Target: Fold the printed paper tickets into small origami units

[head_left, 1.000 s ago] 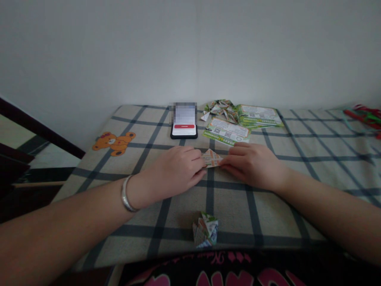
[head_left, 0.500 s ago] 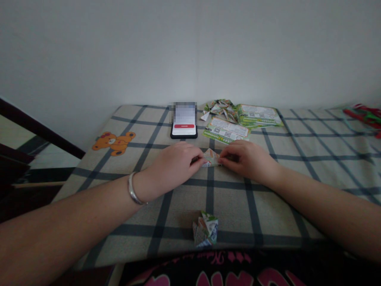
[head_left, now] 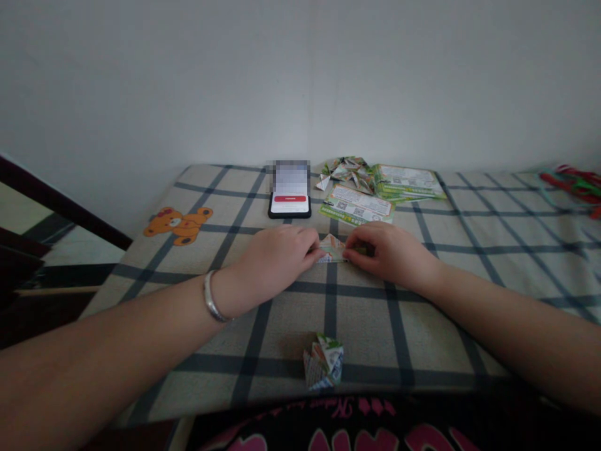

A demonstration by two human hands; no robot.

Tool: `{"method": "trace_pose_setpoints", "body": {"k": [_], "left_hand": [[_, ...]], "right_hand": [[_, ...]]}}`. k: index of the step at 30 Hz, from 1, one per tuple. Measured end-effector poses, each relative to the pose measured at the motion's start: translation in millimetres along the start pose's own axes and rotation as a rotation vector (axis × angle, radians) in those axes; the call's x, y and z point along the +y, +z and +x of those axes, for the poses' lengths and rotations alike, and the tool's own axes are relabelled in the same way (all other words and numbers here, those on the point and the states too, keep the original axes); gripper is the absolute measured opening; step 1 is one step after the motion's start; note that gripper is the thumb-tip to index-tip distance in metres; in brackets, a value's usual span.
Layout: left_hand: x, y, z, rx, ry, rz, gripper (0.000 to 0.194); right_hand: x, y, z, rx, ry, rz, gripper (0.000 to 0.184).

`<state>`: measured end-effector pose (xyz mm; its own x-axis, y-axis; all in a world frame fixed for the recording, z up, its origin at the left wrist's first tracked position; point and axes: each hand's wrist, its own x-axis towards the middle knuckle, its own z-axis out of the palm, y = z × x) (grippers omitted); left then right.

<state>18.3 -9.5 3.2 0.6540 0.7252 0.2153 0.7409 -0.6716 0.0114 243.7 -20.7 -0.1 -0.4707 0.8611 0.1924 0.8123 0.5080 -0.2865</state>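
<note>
A small folded piece of printed paper (head_left: 332, 248), peaked like a triangle, lies low over the checked cloth between my hands. My left hand (head_left: 286, 254) pinches its left end, and a silver bangle circles that wrist. At the paper's right end, the thumb and fingers of my right hand (head_left: 387, 250) are closed on it. Both ends of the paper are covered by fingertips. Closer to me, at the table's front, stands a folded paper shape (head_left: 323, 361) with pointed corners. Just beyond my right hand lies a flat printed leaflet (head_left: 357, 204).
A phone (head_left: 290, 191) with a lit screen lies at the back. Beside it are several folded paper pieces (head_left: 350, 173) and a stack of leaflets (head_left: 410, 181). An orange bear picture (head_left: 178, 225) is on the left. Red and green items (head_left: 575, 185) sit far right.
My left hand's fingers have shifted slightly along the paper's left edge. My right hand stays nearly where it was, and the paper keeps its peaked shape.
</note>
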Motion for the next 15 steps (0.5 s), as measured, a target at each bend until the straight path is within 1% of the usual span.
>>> {"method": "trace_pose_setpoints", "body": {"k": [6, 12, 15], "left_hand": [[-0.8, 0.4, -0.6, 0.023, 0.053, 0.052, 0.019], [-2.0, 4.0, -0.5, 0.042, 0.050, 0.023, 0.019], [-4.3, 5.7, -1.6, 0.039, 0.079, 0.013, 0.017]], "right_hand": [[-0.4, 0.4, -0.6, 0.005, -0.010, -0.014, 0.012], [-0.6, 0.6, -0.6, -0.007, 0.005, -0.008, 0.011], [0.4, 1.8, -0.8, 0.001, -0.001, -0.017, 0.013]]}}
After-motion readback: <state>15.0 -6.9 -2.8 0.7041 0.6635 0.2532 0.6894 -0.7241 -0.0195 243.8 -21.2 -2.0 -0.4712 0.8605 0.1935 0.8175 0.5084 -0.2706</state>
